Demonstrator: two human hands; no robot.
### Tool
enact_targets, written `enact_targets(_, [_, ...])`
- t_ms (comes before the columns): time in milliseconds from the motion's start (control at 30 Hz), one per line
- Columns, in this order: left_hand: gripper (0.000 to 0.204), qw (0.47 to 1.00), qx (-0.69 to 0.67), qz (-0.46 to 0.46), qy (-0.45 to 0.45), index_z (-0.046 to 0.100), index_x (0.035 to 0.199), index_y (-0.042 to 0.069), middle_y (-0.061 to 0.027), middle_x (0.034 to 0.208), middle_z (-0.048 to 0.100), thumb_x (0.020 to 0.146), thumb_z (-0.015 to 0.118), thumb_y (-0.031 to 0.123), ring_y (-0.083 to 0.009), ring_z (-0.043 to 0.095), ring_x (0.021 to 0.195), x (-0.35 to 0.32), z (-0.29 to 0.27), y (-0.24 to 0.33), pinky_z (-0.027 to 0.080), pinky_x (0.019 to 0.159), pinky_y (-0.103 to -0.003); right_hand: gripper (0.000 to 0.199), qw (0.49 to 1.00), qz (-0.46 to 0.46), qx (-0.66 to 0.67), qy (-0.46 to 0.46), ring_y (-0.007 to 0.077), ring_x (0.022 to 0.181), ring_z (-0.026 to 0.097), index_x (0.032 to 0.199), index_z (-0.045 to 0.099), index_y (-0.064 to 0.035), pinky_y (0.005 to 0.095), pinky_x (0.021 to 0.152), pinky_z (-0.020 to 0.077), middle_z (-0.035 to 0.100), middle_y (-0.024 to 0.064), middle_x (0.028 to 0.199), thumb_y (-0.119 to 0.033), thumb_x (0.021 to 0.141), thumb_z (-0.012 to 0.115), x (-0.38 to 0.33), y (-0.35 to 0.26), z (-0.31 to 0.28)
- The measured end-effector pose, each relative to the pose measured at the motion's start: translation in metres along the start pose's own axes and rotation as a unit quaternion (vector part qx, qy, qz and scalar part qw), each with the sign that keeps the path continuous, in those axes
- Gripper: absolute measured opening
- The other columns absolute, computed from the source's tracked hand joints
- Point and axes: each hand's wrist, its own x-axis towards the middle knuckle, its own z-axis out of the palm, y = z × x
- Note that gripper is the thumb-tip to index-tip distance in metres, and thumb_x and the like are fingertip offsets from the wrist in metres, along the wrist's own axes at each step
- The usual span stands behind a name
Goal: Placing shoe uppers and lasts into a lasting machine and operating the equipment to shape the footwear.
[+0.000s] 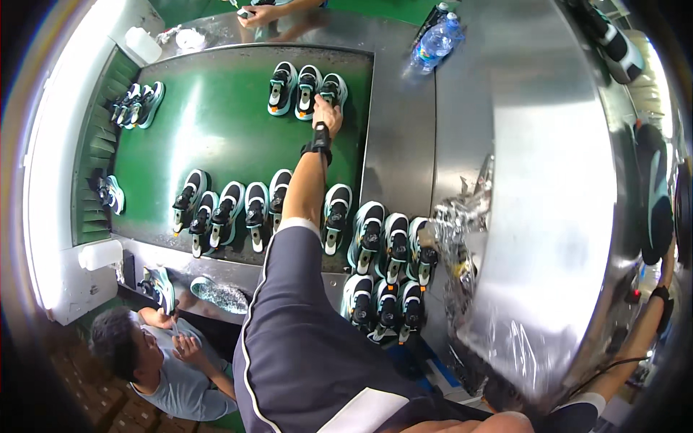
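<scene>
My left arm stretches across the green work surface. My left hand is closed on the rear end of a black-and-white sneaker, the rightmost of three standing side by side. Several matching sneakers form a row near the surface's front edge, some with orange tabs at the heel. At the far right rim, my right hand is beside the lower end of a dark sneaker with a pale sole edge. Its fingers are hidden and distorted, so their grip is unclear.
More sneakers stand in two rows right of the green surface. Crumpled clear plastic borders a shiny metal panel. Plastic bottles lie at the back. A co-worker at lower left holds a sneaker; another person's hand shows at top.
</scene>
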Motion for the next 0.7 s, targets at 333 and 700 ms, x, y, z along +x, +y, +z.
enact_targets(333, [0.072, 0.962, -0.213, 0.131, -0.111, 0.031, 0.140, -0.007, -0.0254, 0.134, 0.047, 0.088, 0.066, 0.028, -0.0309, 0.048, 0.123, -0.170, -0.067, 0.017, 0.038, 0.102, -0.036, 0.077, 0.997, 0.036, 0.058, 0.045, 0.0258, 0.111, 0.059, 0.140, 0.042, -0.0082, 0.0350, 0.090, 0.0470, 0.058, 0.0166, 0.126, -0.032, 0.075, 0.076, -0.066, -0.086, -0.062])
enact_targets(700, [0.076, 0.355, -0.485, -0.042, -0.798, 0.037, 0.141, 0.002, -0.0269, 0.139, 0.042, 0.091, 0.049, 0.058, -0.0411, 0.046, 0.125, -0.520, -0.172, 0.285, 0.039, 0.104, -0.052, 0.085, 0.934, 0.051, 0.232, 0.267, 0.0299, 0.107, 0.058, 0.139, 0.043, -0.0066, 0.0361, 0.093, 0.0444, 0.055, 0.0143, 0.131, -0.013, 0.063, 0.079, -0.394, -0.204, -0.315])
